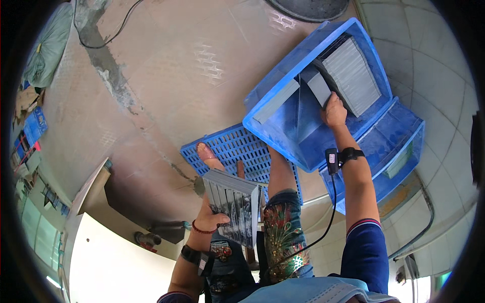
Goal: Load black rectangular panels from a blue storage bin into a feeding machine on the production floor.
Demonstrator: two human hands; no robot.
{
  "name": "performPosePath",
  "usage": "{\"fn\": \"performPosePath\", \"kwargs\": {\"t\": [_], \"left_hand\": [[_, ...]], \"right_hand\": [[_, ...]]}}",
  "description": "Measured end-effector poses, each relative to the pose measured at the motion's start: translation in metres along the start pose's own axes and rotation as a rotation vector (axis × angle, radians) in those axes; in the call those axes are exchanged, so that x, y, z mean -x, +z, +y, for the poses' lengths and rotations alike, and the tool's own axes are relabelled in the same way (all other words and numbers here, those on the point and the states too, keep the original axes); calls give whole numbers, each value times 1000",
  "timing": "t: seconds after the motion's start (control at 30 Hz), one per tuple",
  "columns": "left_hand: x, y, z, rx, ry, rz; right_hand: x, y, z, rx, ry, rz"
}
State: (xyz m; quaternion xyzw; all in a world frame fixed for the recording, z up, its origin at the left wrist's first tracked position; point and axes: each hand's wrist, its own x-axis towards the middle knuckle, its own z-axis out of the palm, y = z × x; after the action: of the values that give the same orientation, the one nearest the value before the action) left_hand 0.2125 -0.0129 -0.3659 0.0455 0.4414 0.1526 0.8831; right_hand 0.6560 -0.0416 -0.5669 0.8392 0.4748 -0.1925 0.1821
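Observation:
My left hand (209, 220) grips a stack of thin grey rectangular slabs (233, 199) over my lap, thumb across the near face. The slabs stand side by side, and their sides have dark and whitish smears. At the right, my right hand (334, 111) reaches into a blue plastic crate (308, 151). Its fingers are closed at the lower end of a grey slab (318, 90), which leans beside a packed row of similar slabs (352, 76). Part of the fingers is hidden. Another grey piece (277, 101) lies along the crate's left wall.
A second blue crate (411, 136) stands at the right by the tiled wall (432, 60). Under the first crate and my foot lies a slotted blue plastic platform (222, 144). A black cable (331, 212) runs from my right wrist. A white panel (111, 257) stands at lower left.

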Motion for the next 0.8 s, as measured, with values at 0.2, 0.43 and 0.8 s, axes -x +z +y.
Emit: {"fn": "performPosePath", "kwargs": {"t": [0.2,0.43,0.8], "left_hand": [[5,-2,-7,8,-9,44],[4,-7,-8,-2,-18,-5],[4,-1,-15,18,27,21]], "right_hand": [[18,-8,-41,-198,157,-119],[21,-16,-35,-420,305,-94],[39,-16,-78,-404,381,124]]}}
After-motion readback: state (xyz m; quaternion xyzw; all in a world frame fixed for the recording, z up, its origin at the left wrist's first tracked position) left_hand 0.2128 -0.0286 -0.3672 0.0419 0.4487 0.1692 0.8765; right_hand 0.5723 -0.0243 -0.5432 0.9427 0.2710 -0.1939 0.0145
